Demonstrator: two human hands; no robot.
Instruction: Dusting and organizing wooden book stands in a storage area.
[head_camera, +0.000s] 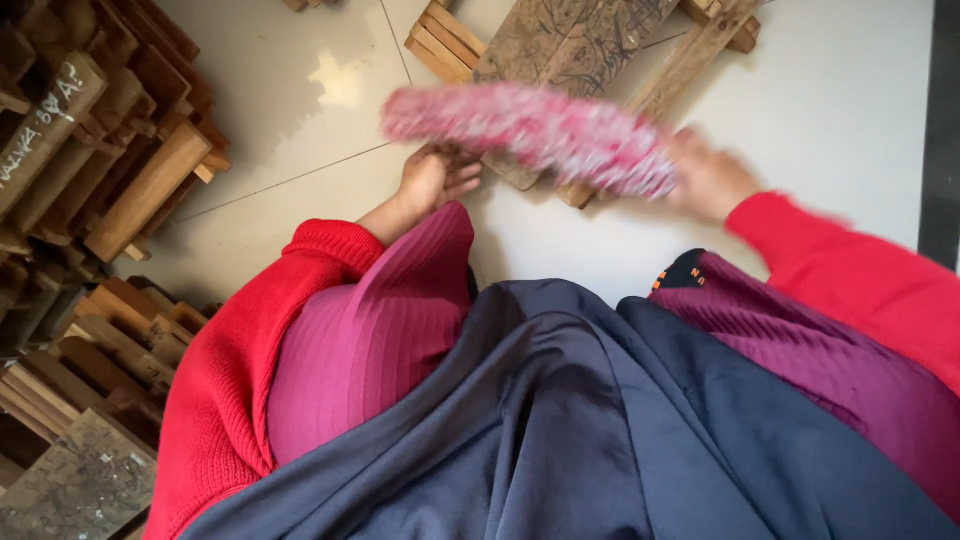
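From the head camera, the right hand (708, 178) grips one end of a blurred pink speckled cloth (530, 132) lying across the carved wooden block (570, 45), while the left hand (435, 180), fingers curled, steadies that block's near edge. If the left-hand hold is light, the block could slide on the glossy tiled floor (300, 120), and the cloth might snag its rough carving.

Motion blurs the pink cloth (530, 135) and right hand (708, 178), so its grip is perhaps closed.
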